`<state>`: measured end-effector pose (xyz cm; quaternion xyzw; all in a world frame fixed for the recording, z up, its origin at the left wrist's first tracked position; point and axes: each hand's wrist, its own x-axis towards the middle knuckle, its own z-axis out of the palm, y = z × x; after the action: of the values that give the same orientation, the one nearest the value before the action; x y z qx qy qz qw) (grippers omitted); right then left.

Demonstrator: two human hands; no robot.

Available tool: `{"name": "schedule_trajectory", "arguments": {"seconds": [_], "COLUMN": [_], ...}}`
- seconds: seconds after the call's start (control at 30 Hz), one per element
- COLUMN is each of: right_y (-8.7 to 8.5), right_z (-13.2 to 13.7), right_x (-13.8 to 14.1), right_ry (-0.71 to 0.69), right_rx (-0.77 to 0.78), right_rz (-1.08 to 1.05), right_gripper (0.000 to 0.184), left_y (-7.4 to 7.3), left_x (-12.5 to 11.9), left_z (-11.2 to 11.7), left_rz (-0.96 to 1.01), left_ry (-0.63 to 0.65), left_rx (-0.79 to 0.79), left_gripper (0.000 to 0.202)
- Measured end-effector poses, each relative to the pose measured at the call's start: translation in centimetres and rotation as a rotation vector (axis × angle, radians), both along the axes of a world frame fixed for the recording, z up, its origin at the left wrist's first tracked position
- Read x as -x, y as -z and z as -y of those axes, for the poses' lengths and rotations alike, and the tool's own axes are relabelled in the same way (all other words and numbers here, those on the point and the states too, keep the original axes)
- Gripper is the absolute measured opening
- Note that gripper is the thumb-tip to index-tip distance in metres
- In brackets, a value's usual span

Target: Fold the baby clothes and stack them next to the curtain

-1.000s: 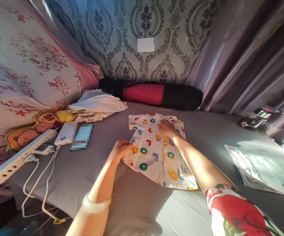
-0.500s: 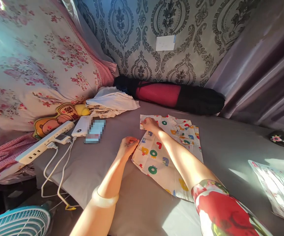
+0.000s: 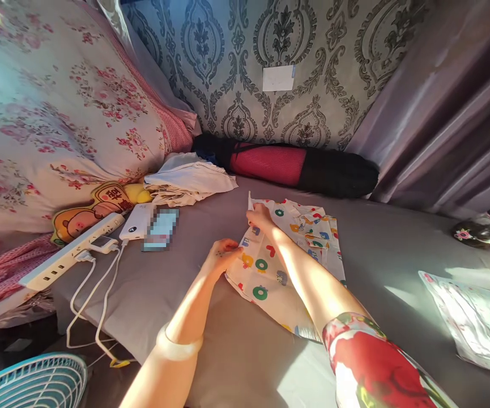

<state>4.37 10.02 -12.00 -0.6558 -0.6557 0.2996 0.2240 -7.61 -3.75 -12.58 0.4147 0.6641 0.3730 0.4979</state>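
A small white shirt (image 3: 287, 266) printed with coloured rings and shapes lies on the grey bed sheet (image 3: 245, 351). My right hand (image 3: 259, 216) pinches its upper left corner and lifts that edge a little. My left hand (image 3: 223, 255) is closed on the shirt's left side edge. A white bangle sits on my left wrist. My right sleeve is red with flowers.
Folded white clothes (image 3: 187, 181) lie to the left, with a power bank (image 3: 135, 222), a phone (image 3: 160, 229) and a power strip (image 3: 66, 255) with cables. A red and black roll (image 3: 295, 167) lies against the wall. A plastic bag (image 3: 474, 320) is right, a fan (image 3: 28, 382) bottom left.
My right hand moved from the shirt's middle to its upper left corner and raised it. My left hand took hold of the left edge. The right side got folded inward. The view shifted left.
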Motion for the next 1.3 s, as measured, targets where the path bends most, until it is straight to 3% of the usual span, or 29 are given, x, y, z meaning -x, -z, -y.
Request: {"name": "schedule_trajectory", "arguments": {"seconds": [0.23, 0.37, 0.53, 0.67, 0.77, 0.83, 0.9, 1.0, 1.1, 1.3], "right_y": [-1.0, -2.1, -1.9, -0.7, -0.3, -0.1, 0.1, 0.6, 1.5, 3.7], "right_z": [1.3, 2.8, 5.1, 6.5, 6.7, 6.5, 6.0, 5.3, 4.5, 2.1], "right_x": [-6.0, -8.6, -12.0, -15.2, -16.8, -16.9, -16.1, -13.8, -11.3, -8.6], "right_ry": [0.112, 0.199, 0.248, 0.311, 0.376, 0.351, 0.231, -0.014, -0.168, -0.224], "right_rx": [-0.071, -0.104, -0.099, -0.018, -0.075, -0.175, -0.249, -0.268, -0.276, -0.209], "right_rz": [-0.389, -0.551, -0.518, -0.359, -0.149, 0.068, 0.272, 0.38, 0.407, 0.486], "right_gripper": [0.035, 0.038, 0.045, 0.057, 0.055, 0.051, 0.047, 0.043, 0.042, 0.055], "left_y": [-0.7, -0.9, -0.9, -0.6, -0.4, 0.0, 0.5, 1.4, 2.1, 3.0], "left_x": [-0.5, -1.3, -2.1, -2.3, -2.5, -2.8, -3.1, -3.3, -3.4, -3.8], "left_z": [0.9, 1.5, 2.1, 2.2, 2.1, 2.1, 2.0, 1.9, 2.0, 2.7], "left_rz": [0.123, 0.179, 0.162, 0.056, -0.081, -0.218, -0.378, -0.54, -0.591, -0.795], "left_ry": [0.131, 0.268, 0.459, 0.483, 0.486, 0.512, 0.552, 0.631, 0.748, 0.9], "left_rx": [-0.097, -0.199, -0.24, -0.332, -0.449, -0.529, -0.614, -0.74, -0.817, -0.683], "left_gripper": [0.032, 0.044, 0.05, 0.043, 0.033, 0.027, 0.023, 0.022, 0.028, 0.054]}}
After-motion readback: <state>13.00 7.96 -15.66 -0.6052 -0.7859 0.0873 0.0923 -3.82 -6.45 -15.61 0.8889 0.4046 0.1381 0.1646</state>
